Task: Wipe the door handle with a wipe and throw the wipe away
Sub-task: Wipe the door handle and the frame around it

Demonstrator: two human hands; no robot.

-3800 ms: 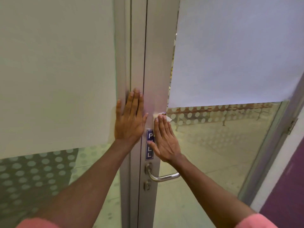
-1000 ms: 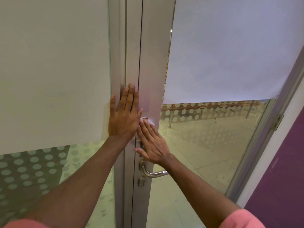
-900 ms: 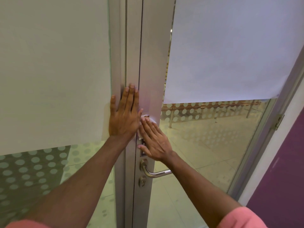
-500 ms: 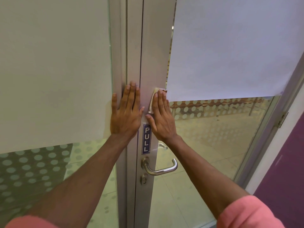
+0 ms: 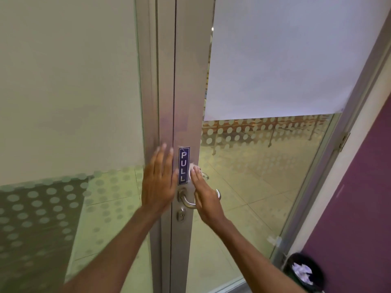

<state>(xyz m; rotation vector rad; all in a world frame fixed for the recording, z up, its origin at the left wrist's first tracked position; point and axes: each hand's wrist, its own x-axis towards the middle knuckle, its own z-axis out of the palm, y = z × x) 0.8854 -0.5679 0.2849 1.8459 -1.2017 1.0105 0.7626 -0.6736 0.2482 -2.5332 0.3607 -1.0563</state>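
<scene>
A silver lever door handle (image 5: 187, 203) sits on the grey metal door stile, below a blue PULL sign (image 5: 183, 166). My right hand (image 5: 206, 195) lies flat over the handle's middle and presses a white wipe (image 5: 193, 168) against the stile; only a bit of the wipe shows above the fingertips. My left hand (image 5: 158, 182) is spread flat against the door frame just left of the handle, fingers up, holding nothing. The handle's far end (image 5: 218, 193) peeks out right of my right hand.
A black bin (image 5: 303, 272) with crumpled white paper inside stands on the floor at lower right, by a purple wall (image 5: 359, 208). The glass door (image 5: 254, 187) has frosted dots and a white sheet on its upper part. A keyhole (image 5: 182, 215) sits below the handle.
My right hand slid down the stile with the wipe, from above the PULL sign to over the handle. My left hand dropped lower too. The view tilted down, revealing the bin.
</scene>
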